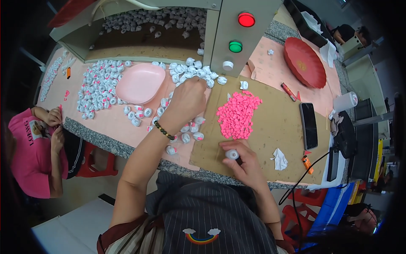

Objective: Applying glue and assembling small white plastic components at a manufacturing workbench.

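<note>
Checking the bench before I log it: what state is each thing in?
Left hand: reaching into the white caps.
Right hand: holding one white cap.
Pink dish: empty.
Pink pieces: heaped on cardboard.
Phone: screen dark.
Red lamp: lit.

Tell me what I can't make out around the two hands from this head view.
- Left hand: its fingertips curl down into the white caps, so whether the grip has closed on one is hidden by the hand itself.
- Right hand: it holds a small white cap; the dark part below it is mostly covered by the fingers.
- Pink pieces: too small to tell their shape.
- Phone: its screen is dark.
</note>
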Tool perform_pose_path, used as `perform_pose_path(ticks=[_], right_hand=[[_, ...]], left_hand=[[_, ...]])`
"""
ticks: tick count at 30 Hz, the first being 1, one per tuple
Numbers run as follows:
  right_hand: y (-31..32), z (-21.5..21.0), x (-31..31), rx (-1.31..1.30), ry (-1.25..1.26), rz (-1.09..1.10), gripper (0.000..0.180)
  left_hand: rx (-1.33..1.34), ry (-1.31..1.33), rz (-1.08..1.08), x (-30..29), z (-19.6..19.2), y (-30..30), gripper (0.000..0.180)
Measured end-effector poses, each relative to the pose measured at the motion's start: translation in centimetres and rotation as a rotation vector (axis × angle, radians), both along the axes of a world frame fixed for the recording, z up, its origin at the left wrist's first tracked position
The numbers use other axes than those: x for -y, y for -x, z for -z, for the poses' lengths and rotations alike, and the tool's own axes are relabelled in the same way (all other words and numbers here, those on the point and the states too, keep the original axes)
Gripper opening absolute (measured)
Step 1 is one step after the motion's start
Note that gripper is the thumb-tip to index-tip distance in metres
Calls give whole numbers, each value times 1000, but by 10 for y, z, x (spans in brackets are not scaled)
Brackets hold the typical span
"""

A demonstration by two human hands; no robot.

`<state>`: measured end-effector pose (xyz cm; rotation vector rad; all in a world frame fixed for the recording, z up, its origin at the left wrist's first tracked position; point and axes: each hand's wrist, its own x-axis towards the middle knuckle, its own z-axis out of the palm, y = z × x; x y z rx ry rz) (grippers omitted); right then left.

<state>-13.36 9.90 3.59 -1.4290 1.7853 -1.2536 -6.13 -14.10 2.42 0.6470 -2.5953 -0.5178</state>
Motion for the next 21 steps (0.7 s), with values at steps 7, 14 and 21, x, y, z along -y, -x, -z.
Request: perform_pose_path(ticks=[7, 14, 21], right_hand=[[9, 13, -7, 163, 32, 242, 24], [-12, -3, -48, 171, 104, 459, 26], [-19, -5, -65, -97, 320, 503, 34]], left_hand=[[-281, -504, 109, -54, -36, -41, 15], [-505, -1303, 211, -138, 7, -68, 23], [-558, -1331, 117, -147, 19, -65, 23]])
